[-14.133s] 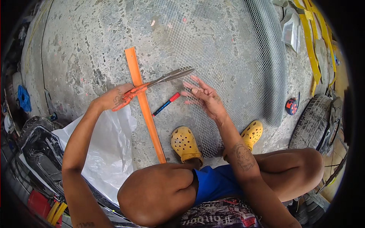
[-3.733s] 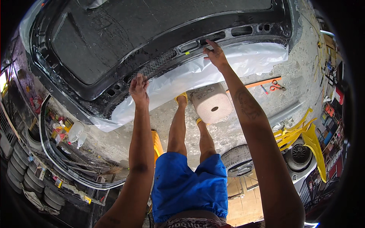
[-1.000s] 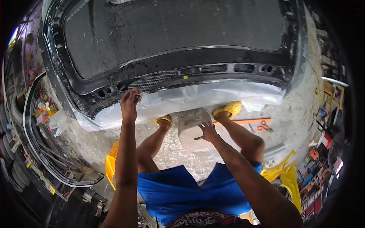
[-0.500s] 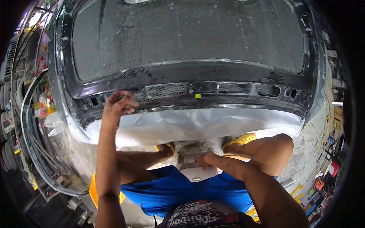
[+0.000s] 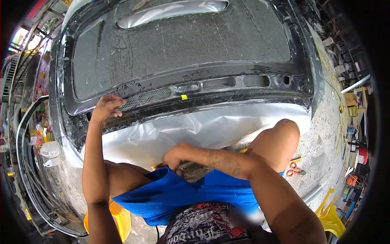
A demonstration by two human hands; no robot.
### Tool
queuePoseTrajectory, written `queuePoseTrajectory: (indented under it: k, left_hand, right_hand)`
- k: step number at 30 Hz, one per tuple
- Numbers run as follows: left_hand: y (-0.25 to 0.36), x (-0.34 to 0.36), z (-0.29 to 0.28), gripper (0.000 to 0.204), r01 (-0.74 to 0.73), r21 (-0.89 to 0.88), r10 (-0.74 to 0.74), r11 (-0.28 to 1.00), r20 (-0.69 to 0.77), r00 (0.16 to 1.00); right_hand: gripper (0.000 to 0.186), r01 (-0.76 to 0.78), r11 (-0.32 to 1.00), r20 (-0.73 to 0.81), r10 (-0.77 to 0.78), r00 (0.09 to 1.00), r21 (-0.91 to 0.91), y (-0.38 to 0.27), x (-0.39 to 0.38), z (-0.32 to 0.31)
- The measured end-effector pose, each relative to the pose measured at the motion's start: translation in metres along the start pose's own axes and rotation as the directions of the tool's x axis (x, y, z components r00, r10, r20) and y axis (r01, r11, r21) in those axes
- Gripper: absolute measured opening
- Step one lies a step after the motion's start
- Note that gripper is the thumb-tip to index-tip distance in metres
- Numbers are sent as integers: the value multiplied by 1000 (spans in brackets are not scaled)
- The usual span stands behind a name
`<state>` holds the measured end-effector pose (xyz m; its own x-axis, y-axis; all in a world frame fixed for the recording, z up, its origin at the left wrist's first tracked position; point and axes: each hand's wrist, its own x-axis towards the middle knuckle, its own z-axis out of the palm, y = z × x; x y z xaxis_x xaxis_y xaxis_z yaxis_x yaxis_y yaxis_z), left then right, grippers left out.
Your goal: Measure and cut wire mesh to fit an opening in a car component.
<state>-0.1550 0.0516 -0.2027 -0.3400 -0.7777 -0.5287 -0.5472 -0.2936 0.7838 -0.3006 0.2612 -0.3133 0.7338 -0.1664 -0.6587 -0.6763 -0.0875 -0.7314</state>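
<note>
Grey mesh strip (image 5: 148, 99), slantwise on near border of black panel (image 5: 203, 70).

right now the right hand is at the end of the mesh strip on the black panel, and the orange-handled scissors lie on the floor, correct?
Wrong hand: the head view shows the left hand at the end of the mesh strip on the black panel. The orange-handled scissors do lie on the floor.

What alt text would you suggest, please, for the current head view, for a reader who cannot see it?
A person's left hand holds the left end of a wire mesh strip on a black panel, with pale sheeting along its near edge. The right hand is near the blue shorts; orange-handled shears lie on the floor.
</note>
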Motion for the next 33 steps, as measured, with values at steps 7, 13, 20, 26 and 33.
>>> queuePoseTrajectory:
  k: [7, 13, 20, 26, 33]
  left_hand:
    - [-5, -10, 5, 59, -163, 270, 161, 949, 30, 986]
    - [-28, 4, 6, 65, -321, 438, 334, 840, 49, 941]
    - [-34, -13, 16, 64, -446, 531, 507, 720, 35, 861]
    - [-35, -23, 23, 54, -438, 532, 504, 725, 24, 864]
    - [-29, -34, 35, 41, -555, 611, 698, 565, 4, 716]
  right_hand:
    - [33, 74, 984, -621, 45, 783, 164, 61, -163, -51]
    - [40, 464, 631, -777, 571, 265, 622, 89, -215, -24]
    - [48, 772, 413, -801, 565, 200, 484, 116, -179, -21]
    - [55, 752, 381, -792, 535, 295, 538, 117, -178, -35]
    - [69, 728, 344, -776, 486, 402, 593, 117, -177, -37]
